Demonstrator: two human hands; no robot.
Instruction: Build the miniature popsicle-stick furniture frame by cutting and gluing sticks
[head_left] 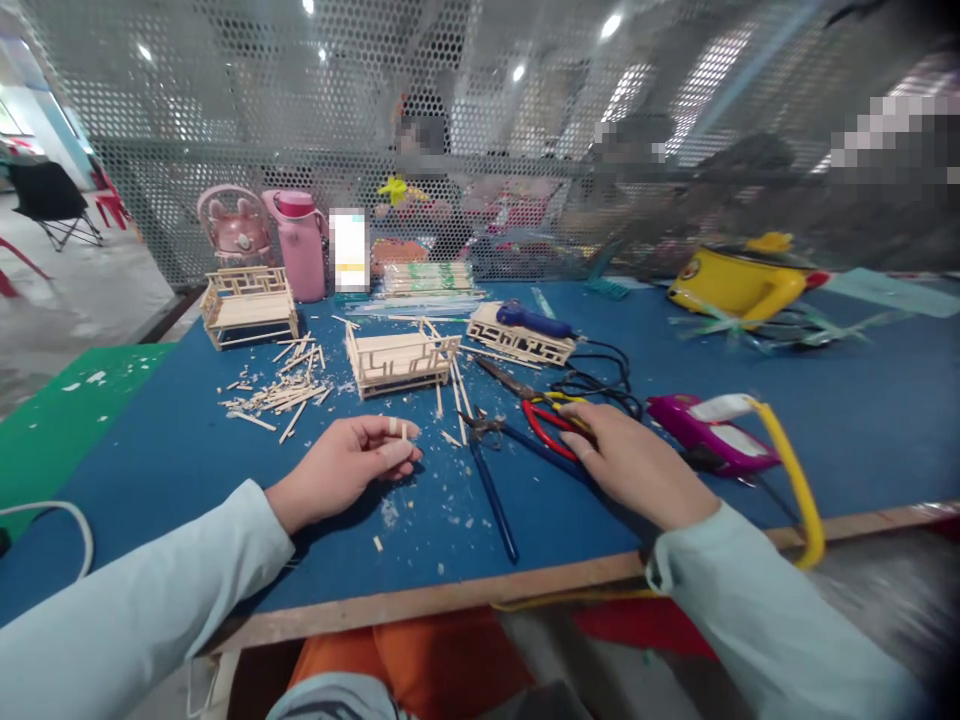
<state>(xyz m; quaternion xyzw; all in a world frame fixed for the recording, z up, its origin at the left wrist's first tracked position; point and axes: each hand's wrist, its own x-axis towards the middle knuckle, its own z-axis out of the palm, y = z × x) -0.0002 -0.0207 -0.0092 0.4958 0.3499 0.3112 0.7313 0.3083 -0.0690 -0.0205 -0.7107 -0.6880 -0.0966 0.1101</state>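
Your left grip (349,465) pinches a short stick (405,432) between thumb and fingertips, its long axis roughly upright, over the near part of the desk (337,560). The frame (401,360) sits just beyond that grip, slightly to the right. Your right grip (637,460) rests over the scissors (514,385) at their handles and is the nearer; whether it is closed on them, you cannot tell. From there their long axis runs forward and left. The pliers (493,497) lie spread between your hands.
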